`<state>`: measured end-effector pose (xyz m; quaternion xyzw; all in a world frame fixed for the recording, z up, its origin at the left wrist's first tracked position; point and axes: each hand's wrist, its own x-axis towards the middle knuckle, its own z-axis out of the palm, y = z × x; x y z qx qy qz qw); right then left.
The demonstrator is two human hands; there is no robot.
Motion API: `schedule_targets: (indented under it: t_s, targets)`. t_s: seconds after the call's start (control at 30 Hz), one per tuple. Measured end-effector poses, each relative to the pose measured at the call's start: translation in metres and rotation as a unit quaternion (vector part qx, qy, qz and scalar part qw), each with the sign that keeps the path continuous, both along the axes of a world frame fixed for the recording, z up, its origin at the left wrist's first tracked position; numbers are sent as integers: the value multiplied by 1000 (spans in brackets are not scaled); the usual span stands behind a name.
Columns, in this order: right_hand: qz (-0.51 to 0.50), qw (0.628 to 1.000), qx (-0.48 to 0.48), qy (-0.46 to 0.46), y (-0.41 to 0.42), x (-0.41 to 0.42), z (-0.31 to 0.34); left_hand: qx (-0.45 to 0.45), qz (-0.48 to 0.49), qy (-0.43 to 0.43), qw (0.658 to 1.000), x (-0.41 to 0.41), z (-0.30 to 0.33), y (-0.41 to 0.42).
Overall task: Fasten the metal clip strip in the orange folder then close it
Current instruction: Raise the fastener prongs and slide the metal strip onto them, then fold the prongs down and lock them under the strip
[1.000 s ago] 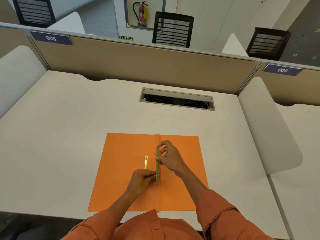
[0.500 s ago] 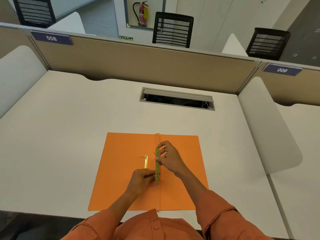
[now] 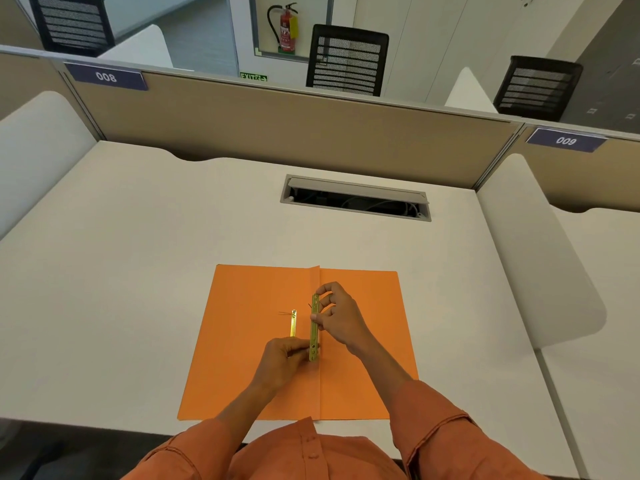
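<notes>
The orange folder [image 3: 249, 341] lies open and flat near the desk's front edge. A brass metal clip strip [image 3: 314, 336] runs lengthwise just left of the folder's centre crease. My right hand [image 3: 341, 318] pinches its upper half with the fingertips. My left hand [image 3: 284, 358] pinches its lower end. A second thin brass prong piece [image 3: 293, 322] lies on the left folder leaf, parallel to the strip, its lower end hidden behind my left hand.
A cable slot [image 3: 356, 199] with an open flap is set in the white desk [image 3: 121, 271] beyond the folder. Beige partition walls [image 3: 277, 126] close the back, and white rounded side dividers [image 3: 540, 258] flank the desk.
</notes>
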<state>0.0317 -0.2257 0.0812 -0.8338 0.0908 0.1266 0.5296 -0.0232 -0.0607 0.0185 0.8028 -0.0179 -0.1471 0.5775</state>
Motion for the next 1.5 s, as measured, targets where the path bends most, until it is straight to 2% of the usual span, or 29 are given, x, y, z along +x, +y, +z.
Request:
schedule_targets:
  t_s: [0.27,0.43,0.6,0.83,1.5]
  targets:
    - [-13,1000,-8,-8,-2,-4,-7,-31,46,88,995,9,-1,7]
    - [-17,1000,-10,-10,-2,-4,-14,-46,107,67,991,31,5,8]
    - [-19,1000,-3,-18,-1,-4,-18,-96,122,68,986,50,14,-2]
    - [-14,999,24,-30,-2,-4,-17,-77,107,53,990,60,12,-12]
    - [-10,999,17,-26,-5,-1,-24,-111,95,92,985,60,15,-17]
